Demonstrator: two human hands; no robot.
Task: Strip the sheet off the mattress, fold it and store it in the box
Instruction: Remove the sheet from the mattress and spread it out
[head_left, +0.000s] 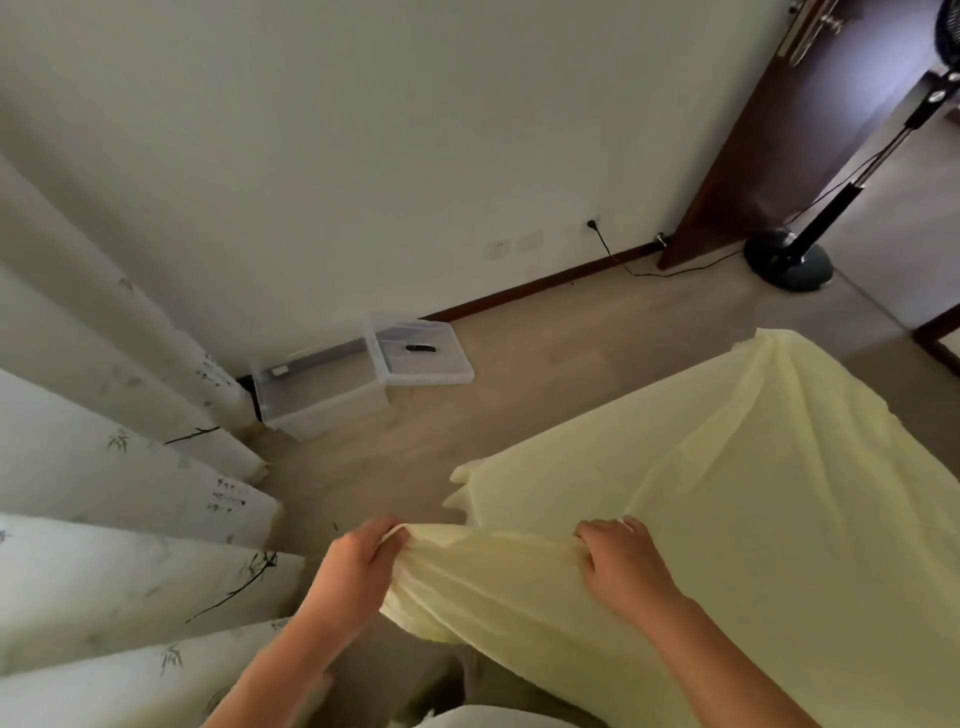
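Pale yellow bedsheet (727, 493): light, limp, wrinkle-prone cloth, best taken along its hem, where left hand (358, 561) and right hand (618, 561) each clutch bunched edge.

The box (319, 395) sits by the wall, left of the sheet (727, 519), its lid (421, 353) beside it.

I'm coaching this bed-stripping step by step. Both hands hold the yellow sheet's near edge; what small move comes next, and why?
Probably pull the sheet toward the body and lift it clear: the left hand and right hand both grip its near edge, but most of it lies spread flat to the far corner.
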